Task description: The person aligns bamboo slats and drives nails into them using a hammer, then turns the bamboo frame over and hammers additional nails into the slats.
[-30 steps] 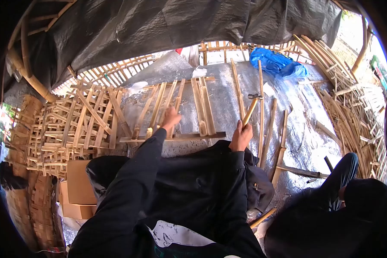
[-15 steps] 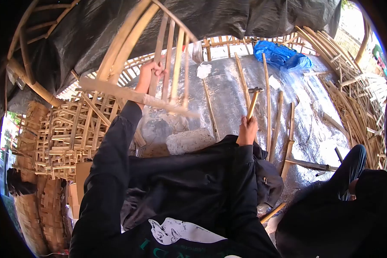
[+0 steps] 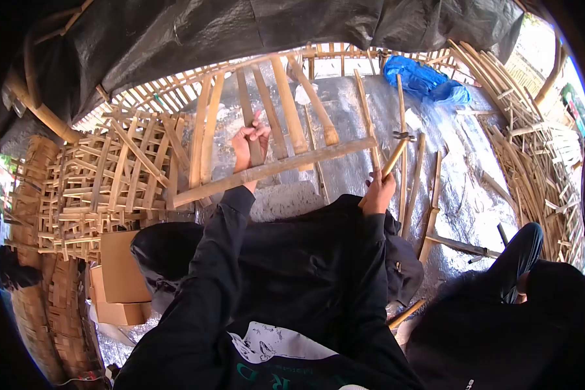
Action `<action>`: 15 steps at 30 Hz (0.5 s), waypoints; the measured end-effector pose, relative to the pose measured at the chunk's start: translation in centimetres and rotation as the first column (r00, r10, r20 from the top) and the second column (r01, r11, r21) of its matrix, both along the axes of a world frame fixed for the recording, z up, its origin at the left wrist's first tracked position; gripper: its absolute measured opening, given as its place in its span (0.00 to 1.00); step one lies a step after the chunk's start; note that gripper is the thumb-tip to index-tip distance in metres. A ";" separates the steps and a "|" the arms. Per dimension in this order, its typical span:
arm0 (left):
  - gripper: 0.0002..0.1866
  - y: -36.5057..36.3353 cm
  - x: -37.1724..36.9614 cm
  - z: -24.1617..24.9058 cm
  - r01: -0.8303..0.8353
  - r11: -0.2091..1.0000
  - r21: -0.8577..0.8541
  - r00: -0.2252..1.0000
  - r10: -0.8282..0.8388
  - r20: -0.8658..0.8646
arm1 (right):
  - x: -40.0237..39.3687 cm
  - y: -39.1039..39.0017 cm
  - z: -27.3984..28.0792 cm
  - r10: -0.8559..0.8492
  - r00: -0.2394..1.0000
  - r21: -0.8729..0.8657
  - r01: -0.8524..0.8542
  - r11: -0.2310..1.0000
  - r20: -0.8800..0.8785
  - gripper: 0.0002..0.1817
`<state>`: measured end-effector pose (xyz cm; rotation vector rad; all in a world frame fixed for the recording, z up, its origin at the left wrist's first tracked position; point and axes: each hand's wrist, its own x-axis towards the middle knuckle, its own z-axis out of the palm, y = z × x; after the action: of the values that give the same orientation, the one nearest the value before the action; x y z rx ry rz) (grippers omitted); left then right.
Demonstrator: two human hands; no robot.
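A bamboo frame (image 3: pixel 305 159), built of several upright slats joined to a long crossbar, is raised in front of me. My left hand (image 3: pixel 250 142) reaches past the crossbar and is closed around one of the middle slats. My right hand (image 3: pixel 379 190) grips the wooden handle of a hammer (image 3: pixel 396 153), its dark metal head pointing up. The hammer head is just right of the crossbar's right end, apart from it. Below the frame, a pale rough block (image 3: pixel 285 202) lies in front of my lap, partly covered by the crossbar and my sleeve.
Stacked bamboo lattice panels (image 3: pixel 88 195) stand left, above cardboard boxes (image 3: pixel 125 266). Loose bamboo sticks (image 3: pixel 402 117) lie on the silvery ground sheet (image 3: pixel 465 175). A blue tarp (image 3: pixel 426 81) and piled bamboo strips (image 3: pixel 533 149) are beyond. Another person's knee (image 3: pixel 523 253) is at right.
The bamboo frame has come down and turned, its crossbar now rising toward the right. My left hand moved right and lower with it. The hammer has tilted slightly to the right.
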<state>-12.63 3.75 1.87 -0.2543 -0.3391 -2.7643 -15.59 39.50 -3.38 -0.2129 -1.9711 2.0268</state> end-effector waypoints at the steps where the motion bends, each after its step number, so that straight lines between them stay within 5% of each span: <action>1: 0.35 0.3 0.4 -1.9 0.008 0.998 0.059 0.999 -0.011 0.044 | 0.1 0.1 0.0 0.002 1.000 0.012 -0.002 1.000 0.010 0.13; 3: 0.35 0.4 1.1 -5.5 -0.001 0.999 0.053 0.994 -0.005 0.112 | 0.2 0.2 0.3 -0.132 0.991 0.090 0.134 0.987 -0.026 0.13; 7: 0.32 1.2 2.8 -8.9 0.016 0.992 0.121 0.972 -0.043 0.229 | 1.2 -0.1 1.9 -0.101 0.993 0.102 0.108 0.989 -0.067 0.12; 10: 0.25 0.4 3.4 -8.9 0.017 0.958 -0.288 0.865 0.131 0.485 | 0.9 -0.4 0.6 -0.004 1.000 0.173 0.009 0.985 -0.026 0.14; 11: 0.25 -0.5 3.6 -8.9 0.016 0.961 -0.277 0.858 0.129 0.497 | 1.1 -0.6 0.9 0.048 0.999 0.169 -0.048 0.984 -0.001 0.14; 13: 0.24 -1.7 4.7 -6.3 0.247 0.708 -0.661 0.745 0.298 0.597 | 1.0 -0.9 1.2 0.105 0.992 0.299 -0.121 0.947 0.071 0.13; 15: 0.24 -3.8 4.9 -7.9 0.283 0.628 -0.724 0.756 0.319 0.572 | 0.3 -1.6 -1.0 0.100 0.987 0.358 -0.050 0.933 -0.124 0.12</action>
<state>-7.72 -0.03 -6.05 0.5795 -1.7418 -2.3675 -15.30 37.85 -4.41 0.0867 -2.2346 1.6362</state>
